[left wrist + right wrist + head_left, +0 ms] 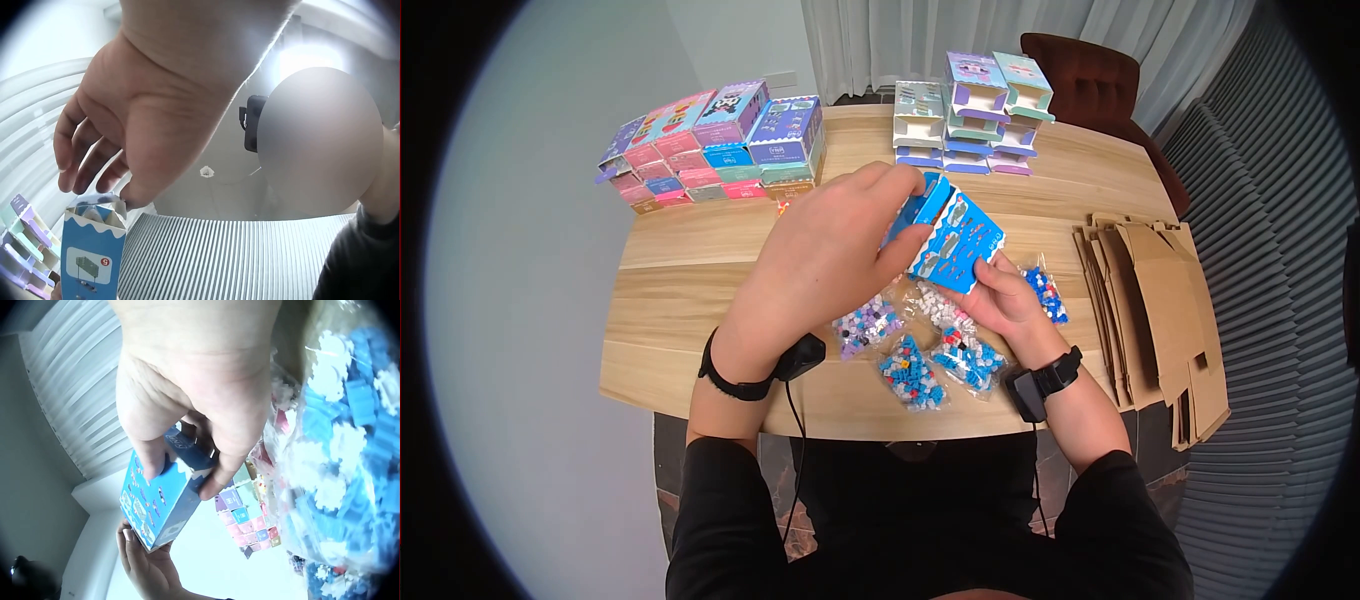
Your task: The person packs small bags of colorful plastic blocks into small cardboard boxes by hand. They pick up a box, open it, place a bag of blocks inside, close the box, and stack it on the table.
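Note:
A small blue printed box is held tilted between both hands above the table. My right hand grips its lower end; in the right wrist view the thumb lies on the printed face. At the upper end my left hand has thumb and fingers about the flap and edge. In the left wrist view, the box's top is partly open, with something pale inside. Below lie clear bags of small building bricks: purple, white, and blue mixed ones.
Stacked colourful boxes stand at the back left. More boxes with open ends are stacked at the back centre. Flattened brown cardboard lies along the right edge. Another bag of blue bricks is beside the right hand. A brown chair stands behind.

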A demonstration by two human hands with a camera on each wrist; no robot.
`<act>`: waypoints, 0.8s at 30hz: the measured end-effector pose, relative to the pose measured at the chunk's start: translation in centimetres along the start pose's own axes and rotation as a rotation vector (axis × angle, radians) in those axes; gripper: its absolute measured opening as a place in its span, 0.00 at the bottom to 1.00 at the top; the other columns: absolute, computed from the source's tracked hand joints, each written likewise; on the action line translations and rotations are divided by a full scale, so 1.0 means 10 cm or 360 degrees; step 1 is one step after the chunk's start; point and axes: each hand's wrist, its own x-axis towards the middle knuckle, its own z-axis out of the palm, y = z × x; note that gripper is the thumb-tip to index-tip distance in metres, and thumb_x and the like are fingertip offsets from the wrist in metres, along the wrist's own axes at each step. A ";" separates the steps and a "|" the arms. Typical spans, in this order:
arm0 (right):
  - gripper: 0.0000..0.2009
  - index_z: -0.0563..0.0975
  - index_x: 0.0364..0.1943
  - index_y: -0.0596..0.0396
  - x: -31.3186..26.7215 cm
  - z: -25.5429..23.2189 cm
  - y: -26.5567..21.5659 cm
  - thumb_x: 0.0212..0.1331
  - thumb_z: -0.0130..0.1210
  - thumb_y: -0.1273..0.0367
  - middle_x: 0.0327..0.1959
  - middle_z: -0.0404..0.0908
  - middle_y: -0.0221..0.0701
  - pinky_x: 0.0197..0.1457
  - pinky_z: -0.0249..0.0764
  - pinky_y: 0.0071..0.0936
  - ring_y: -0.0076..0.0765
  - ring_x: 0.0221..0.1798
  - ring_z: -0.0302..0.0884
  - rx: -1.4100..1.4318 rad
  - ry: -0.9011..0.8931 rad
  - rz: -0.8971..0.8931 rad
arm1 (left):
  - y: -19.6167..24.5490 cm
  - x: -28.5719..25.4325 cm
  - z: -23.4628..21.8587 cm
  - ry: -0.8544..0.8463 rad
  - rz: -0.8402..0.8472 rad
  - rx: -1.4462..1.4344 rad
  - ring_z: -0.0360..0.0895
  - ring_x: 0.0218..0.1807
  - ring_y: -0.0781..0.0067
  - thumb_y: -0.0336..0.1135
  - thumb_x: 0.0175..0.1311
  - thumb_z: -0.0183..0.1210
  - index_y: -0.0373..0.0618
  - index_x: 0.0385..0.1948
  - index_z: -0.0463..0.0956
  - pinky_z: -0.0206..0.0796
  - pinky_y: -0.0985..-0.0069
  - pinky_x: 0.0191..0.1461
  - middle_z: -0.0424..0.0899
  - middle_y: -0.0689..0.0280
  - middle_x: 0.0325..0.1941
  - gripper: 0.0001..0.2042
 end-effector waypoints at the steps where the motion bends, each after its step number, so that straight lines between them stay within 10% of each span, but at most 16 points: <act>1: 0.32 0.56 0.69 0.58 0.00 0.01 0.01 0.64 0.57 0.67 0.68 0.66 0.41 0.74 0.57 0.47 0.44 0.70 0.64 -0.0004 0.0004 -0.0004 | 0.00 0.00 -0.01 -0.0001 0.0005 0.0000 0.80 0.43 0.56 0.34 0.59 0.62 0.41 0.42 0.74 0.71 0.67 0.44 0.81 0.57 0.41 0.12; 12: 0.32 0.57 0.68 0.57 -0.01 0.07 -0.01 0.64 0.58 0.67 0.68 0.66 0.41 0.75 0.57 0.48 0.44 0.69 0.65 -0.0012 0.0016 -0.0019 | -0.04 -0.01 0.04 -0.0134 0.0153 0.0027 0.75 0.41 0.52 0.34 0.62 0.59 0.42 0.41 0.72 0.67 0.63 0.42 0.73 0.59 0.37 0.10; 24: 0.32 0.58 0.68 0.52 -0.04 -0.06 -0.02 0.62 0.60 0.65 0.66 0.67 0.37 0.70 0.64 0.46 0.42 0.67 0.67 0.0078 0.0105 0.0003 | 0.02 -0.03 0.12 -0.0082 0.0234 -0.0019 0.79 0.45 0.57 0.36 0.60 0.62 0.44 0.51 0.73 0.72 0.67 0.45 0.74 0.61 0.56 0.18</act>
